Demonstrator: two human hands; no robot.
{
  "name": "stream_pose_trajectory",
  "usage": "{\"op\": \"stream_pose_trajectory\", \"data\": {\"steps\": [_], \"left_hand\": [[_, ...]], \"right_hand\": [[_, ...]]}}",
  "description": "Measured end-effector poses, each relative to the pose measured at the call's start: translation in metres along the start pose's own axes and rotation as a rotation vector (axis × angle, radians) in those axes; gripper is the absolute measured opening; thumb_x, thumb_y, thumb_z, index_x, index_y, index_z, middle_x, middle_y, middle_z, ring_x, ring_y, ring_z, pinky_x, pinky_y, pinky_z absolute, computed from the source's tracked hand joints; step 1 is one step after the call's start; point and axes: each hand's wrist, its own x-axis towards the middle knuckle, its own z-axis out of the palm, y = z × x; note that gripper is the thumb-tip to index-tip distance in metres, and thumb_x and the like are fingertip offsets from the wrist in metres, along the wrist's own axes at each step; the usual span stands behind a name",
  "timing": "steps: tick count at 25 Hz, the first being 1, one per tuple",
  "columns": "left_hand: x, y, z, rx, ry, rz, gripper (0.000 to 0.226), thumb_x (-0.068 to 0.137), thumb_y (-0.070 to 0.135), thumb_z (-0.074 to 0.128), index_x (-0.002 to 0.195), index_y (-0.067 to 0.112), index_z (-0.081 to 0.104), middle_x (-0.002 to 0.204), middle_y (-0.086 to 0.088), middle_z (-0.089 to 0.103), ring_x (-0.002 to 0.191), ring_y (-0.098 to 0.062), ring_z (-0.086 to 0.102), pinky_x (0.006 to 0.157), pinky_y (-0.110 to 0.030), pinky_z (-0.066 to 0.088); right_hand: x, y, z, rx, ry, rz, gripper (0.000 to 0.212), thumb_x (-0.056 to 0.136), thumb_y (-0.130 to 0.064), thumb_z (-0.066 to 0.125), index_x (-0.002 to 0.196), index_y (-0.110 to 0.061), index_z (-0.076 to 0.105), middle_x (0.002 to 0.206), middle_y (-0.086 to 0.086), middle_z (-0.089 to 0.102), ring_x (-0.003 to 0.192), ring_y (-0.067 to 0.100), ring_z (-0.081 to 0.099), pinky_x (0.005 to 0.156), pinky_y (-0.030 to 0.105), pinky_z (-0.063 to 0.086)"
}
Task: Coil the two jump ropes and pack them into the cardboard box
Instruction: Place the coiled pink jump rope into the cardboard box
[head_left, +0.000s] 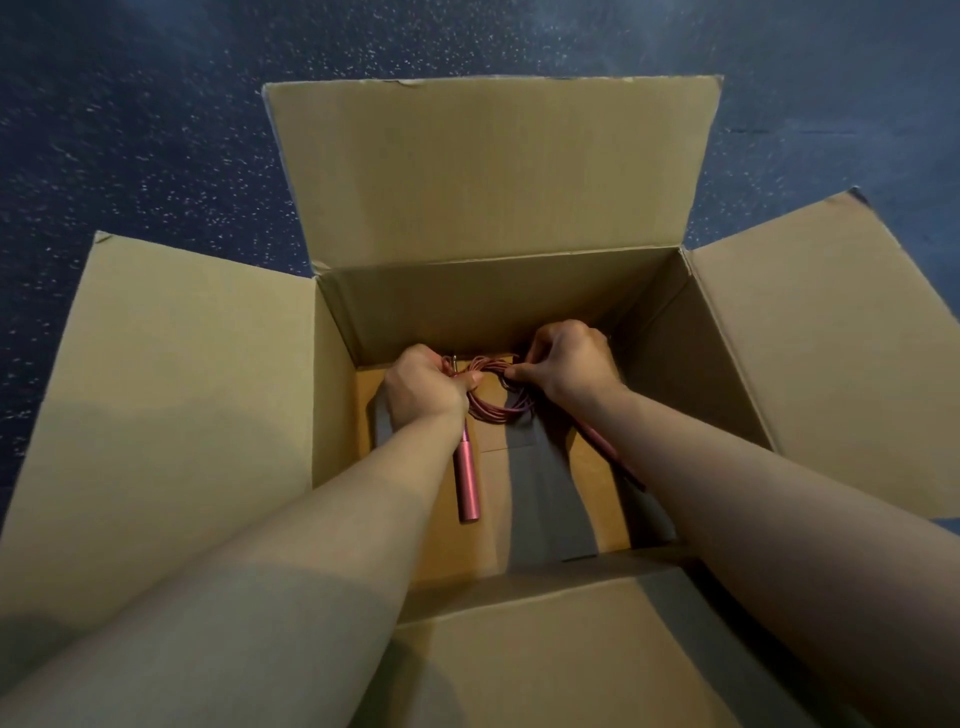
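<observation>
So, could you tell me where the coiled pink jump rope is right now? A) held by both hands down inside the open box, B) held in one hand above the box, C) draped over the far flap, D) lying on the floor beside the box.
A: the left hand and right hand both grip the pink jump rope low inside the cardboard box.

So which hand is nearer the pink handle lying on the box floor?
Left. The left hand grips the coil just above the pink handle, which runs down beside its wrist. The right hand pinches the coil's far side.
</observation>
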Motion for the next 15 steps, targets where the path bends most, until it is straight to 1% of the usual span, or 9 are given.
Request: {"op": "stream_pose_trajectory", "data": {"steps": [2, 4, 6, 7, 8, 10, 12, 13, 15], "left_hand": [[-0.001, 0.001, 0.004, -0.001, 0.029, -0.012, 0.036, 0.077, 0.035, 0.089, 0.1, 0.014, 0.071, 0.101, -0.005, 0.073, 0.094, -0.025, 0.07, 0.063, -0.032, 0.045], [-0.004, 0.003, 0.006, -0.019, 0.069, -0.008, 0.034, 0.078, 0.032, 0.089, 0.101, 0.013, 0.071, 0.104, -0.006, 0.073, 0.098, -0.025, 0.069, 0.066, -0.032, 0.041], [-0.005, 0.004, 0.005, -0.041, 0.076, -0.025, 0.032, 0.077, 0.032, 0.09, 0.094, 0.014, 0.07, 0.103, -0.007, 0.073, 0.098, -0.027, 0.069, 0.068, -0.032, 0.045], [-0.005, 0.004, 0.004, -0.052, 0.063, -0.046, 0.033, 0.074, 0.034, 0.091, 0.086, 0.017, 0.066, 0.1, -0.007, 0.074, 0.094, -0.028, 0.071, 0.069, -0.034, 0.052], [-0.004, 0.004, 0.004, -0.066, 0.045, -0.073, 0.036, 0.072, 0.036, 0.093, 0.078, 0.02, 0.06, 0.097, -0.007, 0.075, 0.09, -0.029, 0.074, 0.071, -0.037, 0.059], [-0.001, 0.002, 0.002, -0.077, 0.016, -0.104, 0.046, 0.068, 0.037, 0.095, 0.069, 0.022, 0.052, 0.091, -0.009, 0.076, 0.082, -0.031, 0.076, 0.073, -0.044, 0.064], [0.001, 0.004, -0.002, -0.131, -0.043, -0.116, 0.043, 0.069, 0.031, 0.095, 0.072, 0.021, 0.054, 0.089, -0.011, 0.076, 0.075, -0.028, 0.077, 0.07, -0.044, 0.066], [0.0, 0.007, -0.005, -0.183, -0.08, -0.123, 0.04, 0.071, 0.027, 0.095, 0.076, 0.017, 0.056, 0.09, -0.012, 0.076, 0.071, -0.027, 0.077, 0.068, -0.043, 0.066], [-0.001, 0.011, -0.011, -0.264, -0.138, -0.151, 0.039, 0.073, 0.02, 0.093, 0.093, 0.008, 0.062, 0.097, -0.014, 0.073, 0.075, -0.028, 0.076, 0.067, -0.039, 0.065]], "right_hand": [[0.002, 0.001, 0.001, -0.02, 0.012, -0.003, 0.023, 0.081, -0.031, 0.087, 0.086, -0.015, 0.071, 0.089, 0.002, 0.072, 0.085, 0.015, 0.069, 0.062, 0.028, 0.057], [0.0, 0.001, 0.003, -0.035, 0.034, 0.007, 0.024, 0.081, -0.033, 0.087, 0.084, -0.017, 0.069, 0.09, 0.003, 0.071, 0.085, 0.017, 0.068, 0.059, 0.026, 0.051], [-0.002, -0.003, 0.004, -0.03, 0.049, 0.029, 0.026, 0.081, -0.034, 0.087, 0.081, -0.019, 0.066, 0.094, 0.005, 0.072, 0.089, 0.02, 0.068, 0.066, 0.033, 0.055], [-0.003, -0.005, 0.004, -0.025, 0.055, 0.049, 0.027, 0.08, -0.034, 0.088, 0.08, -0.02, 0.065, 0.096, 0.006, 0.072, 0.092, 0.021, 0.068, 0.069, 0.035, 0.057], [-0.004, -0.006, 0.003, -0.023, 0.056, 0.069, 0.028, 0.08, -0.035, 0.088, 0.08, -0.02, 0.065, 0.098, 0.006, 0.072, 0.093, 0.022, 0.068, 0.072, 0.036, 0.057], [-0.004, -0.007, 0.001, 0.006, 0.028, 0.092, 0.028, 0.081, -0.035, 0.088, 0.08, -0.016, 0.066, 0.097, 0.007, 0.073, 0.092, 0.022, 0.068, 0.075, 0.037, 0.058], [-0.006, -0.007, -0.002, 0.07, -0.004, 0.1, 0.027, 0.082, -0.033, 0.086, 0.082, -0.013, 0.068, 0.094, 0.008, 0.074, 0.091, 0.023, 0.071, 0.081, 0.041, 0.062], [-0.006, -0.006, -0.004, 0.092, -0.012, 0.097, 0.026, 0.084, -0.033, 0.085, 0.083, -0.013, 0.068, 0.094, 0.008, 0.075, 0.091, 0.023, 0.072, 0.083, 0.043, 0.063], [-0.007, -0.004, -0.007, 0.094, -0.038, 0.075, 0.023, 0.086, -0.032, 0.082, 0.083, -0.015, 0.067, 0.094, 0.007, 0.075, 0.093, 0.024, 0.072, 0.085, 0.043, 0.062]]}}
